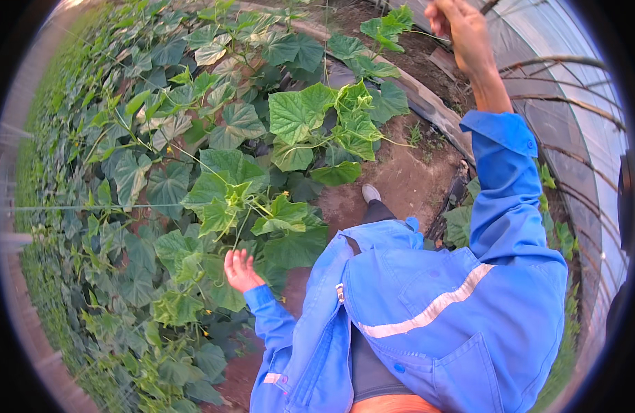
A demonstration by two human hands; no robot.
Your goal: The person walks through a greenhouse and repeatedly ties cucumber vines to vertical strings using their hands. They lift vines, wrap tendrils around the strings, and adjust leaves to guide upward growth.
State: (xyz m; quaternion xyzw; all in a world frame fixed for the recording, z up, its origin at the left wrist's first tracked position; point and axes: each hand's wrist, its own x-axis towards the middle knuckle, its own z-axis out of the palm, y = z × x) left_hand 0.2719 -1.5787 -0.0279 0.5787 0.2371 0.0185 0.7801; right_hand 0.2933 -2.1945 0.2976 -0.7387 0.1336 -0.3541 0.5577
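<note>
My left hand [241, 271] is among the cucumber vines, palm up with its fingers a little curled. A thin stem or string [240, 232] runs down to its fingertips; whether they grip it is unclear. Just above spread the bright young leaves [234, 199] of a vine top. At the upper right my right hand [463, 38] is raised, its fingers bent and partly cut off by the picture's rim. Whatever it may hold cannot be made out. Near it, a cucumber shoot [387, 28] stretches a tendril towards the wrist.
Dense cucumber plants [142, 248] with small yellow flowers fill the left side. A pale green string [100, 207] crosses them. Bare soil [400, 165] lies around my shoe [370, 193]. Curved poles [570, 100] and plastic sheeting [570, 31] form the greenhouse wall on the right.
</note>
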